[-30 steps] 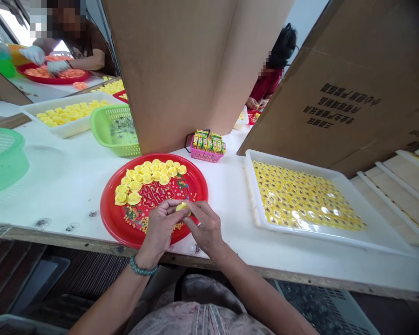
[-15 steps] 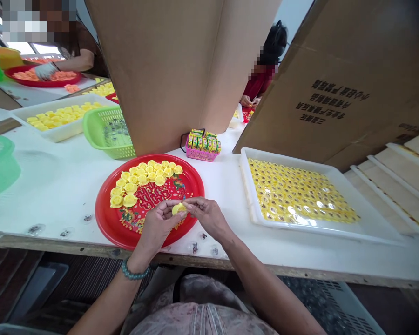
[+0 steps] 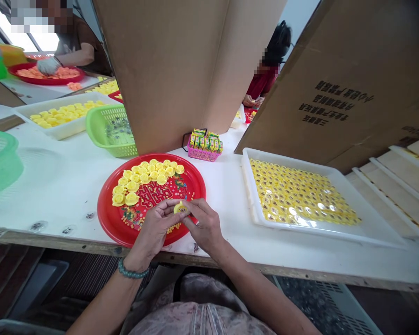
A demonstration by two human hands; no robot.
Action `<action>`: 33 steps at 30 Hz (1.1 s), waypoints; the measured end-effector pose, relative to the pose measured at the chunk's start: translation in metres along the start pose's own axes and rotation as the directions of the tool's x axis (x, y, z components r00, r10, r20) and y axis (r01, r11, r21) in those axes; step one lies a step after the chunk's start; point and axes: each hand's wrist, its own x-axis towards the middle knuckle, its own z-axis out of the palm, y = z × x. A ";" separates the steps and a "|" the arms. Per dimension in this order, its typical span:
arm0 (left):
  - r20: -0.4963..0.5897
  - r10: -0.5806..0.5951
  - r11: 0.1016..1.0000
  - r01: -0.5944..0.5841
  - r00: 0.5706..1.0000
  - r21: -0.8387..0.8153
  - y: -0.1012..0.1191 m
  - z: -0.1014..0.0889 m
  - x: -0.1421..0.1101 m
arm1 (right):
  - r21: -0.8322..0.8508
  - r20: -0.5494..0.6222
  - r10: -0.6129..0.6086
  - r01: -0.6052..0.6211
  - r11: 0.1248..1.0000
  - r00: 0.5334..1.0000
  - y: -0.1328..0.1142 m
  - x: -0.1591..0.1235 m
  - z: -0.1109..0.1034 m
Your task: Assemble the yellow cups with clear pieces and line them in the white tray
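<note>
My left hand (image 3: 156,225) is closed on a small round yellow plastic piece (image 3: 180,208) over the front of a red tray (image 3: 106,218). My right hand (image 3: 204,224) pinches the same piece at its right edge. A dark patch shows in the middle of the piece; its details are too small to make out. Similar yellow pieces (image 3: 131,199) lie in a curved band along the tray's left and far side. Tiny yellow bits are scattered over its patterned bottom. Clear discs with dark marks (image 3: 68,230) lie on the table near its front edge.
At right stands a white tray (image 3: 253,204) with rows of finished-looking yellow pieces. Behind the red tray are a pink basket (image 3: 204,155) of small boxes, a green basket (image 3: 97,139) and cardboard panels (image 3: 171,70). Co-workers (image 3: 78,51) sit beyond.
The yellow piece now shows a dark patch in its middle, where plain yellow showed before. My right hand has turned slightly, its thumb lower. The whole view has shifted a little.
</note>
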 end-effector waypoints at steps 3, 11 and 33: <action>0.014 -0.055 0.997 0.056 0.998 -0.048 0.004 -0.001 -0.002 | 0.010 -0.008 -0.038 0.038 0.999 0.999 0.003 0.003 -0.002; -0.039 -0.111 0.988 0.106 0.993 -0.113 -0.004 -0.007 -0.006 | -0.007 0.052 -0.084 0.085 0.996 0.995 0.009 -0.004 -0.002; -0.004 0.215 0.934 -0.205 0.977 0.291 0.010 -0.010 -0.011 | 0.328 0.194 0.243 -0.296 0.897 0.950 -0.010 0.021 -0.015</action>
